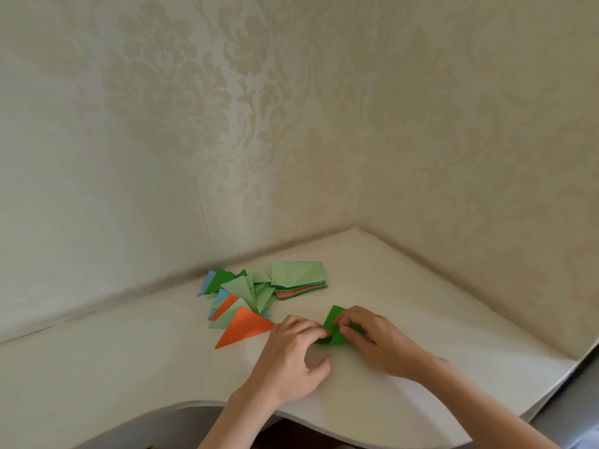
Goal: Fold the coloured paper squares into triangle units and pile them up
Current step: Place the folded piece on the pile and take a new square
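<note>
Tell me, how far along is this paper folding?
A good way in. A loose pile of folded triangles already lies near the wall, with an orange triangle at its front. Both hands, left hand and right hand, are working a dark green sheet on the table. A stack of unfolded squares is still left.

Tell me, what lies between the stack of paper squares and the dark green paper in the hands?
Nothing: in the head view only bare white table separates the stack from the dark green paper.
</note>
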Action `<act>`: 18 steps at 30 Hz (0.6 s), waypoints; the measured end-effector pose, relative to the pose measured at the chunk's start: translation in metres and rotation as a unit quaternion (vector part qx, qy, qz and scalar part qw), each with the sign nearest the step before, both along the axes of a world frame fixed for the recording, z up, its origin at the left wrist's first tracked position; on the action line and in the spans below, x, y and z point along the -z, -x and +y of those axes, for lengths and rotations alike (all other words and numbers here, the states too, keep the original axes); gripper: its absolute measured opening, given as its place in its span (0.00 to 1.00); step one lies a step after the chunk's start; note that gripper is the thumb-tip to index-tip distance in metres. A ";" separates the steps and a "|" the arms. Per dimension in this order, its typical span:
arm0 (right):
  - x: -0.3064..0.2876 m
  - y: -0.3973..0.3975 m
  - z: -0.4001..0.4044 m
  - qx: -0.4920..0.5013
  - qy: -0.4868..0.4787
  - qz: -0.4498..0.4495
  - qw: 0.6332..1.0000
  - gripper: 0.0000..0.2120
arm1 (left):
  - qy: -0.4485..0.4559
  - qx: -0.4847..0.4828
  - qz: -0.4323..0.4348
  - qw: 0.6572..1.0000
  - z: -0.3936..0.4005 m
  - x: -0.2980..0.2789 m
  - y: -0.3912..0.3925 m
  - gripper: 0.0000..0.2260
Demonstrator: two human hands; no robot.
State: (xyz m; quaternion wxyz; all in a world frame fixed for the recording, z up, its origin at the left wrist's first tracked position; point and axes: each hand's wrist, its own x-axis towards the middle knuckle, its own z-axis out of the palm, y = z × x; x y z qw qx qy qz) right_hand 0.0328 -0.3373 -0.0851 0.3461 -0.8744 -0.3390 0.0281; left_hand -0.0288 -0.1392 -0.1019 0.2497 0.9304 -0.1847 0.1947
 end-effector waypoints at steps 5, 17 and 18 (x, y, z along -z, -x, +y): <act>0.009 0.001 -0.006 -0.002 -0.024 -0.035 0.999 0.03 | -0.034 -0.008 -0.018 0.999 -0.004 0.005 -0.004 0.06; 0.026 0.013 -0.018 0.108 -0.010 -0.138 0.984 0.13 | 0.063 -0.043 0.011 0.997 -0.015 0.006 -0.011 0.04; 0.027 0.013 -0.016 0.130 -0.022 -0.125 0.983 0.14 | 0.077 -0.056 0.013 0.995 -0.015 0.005 -0.012 0.05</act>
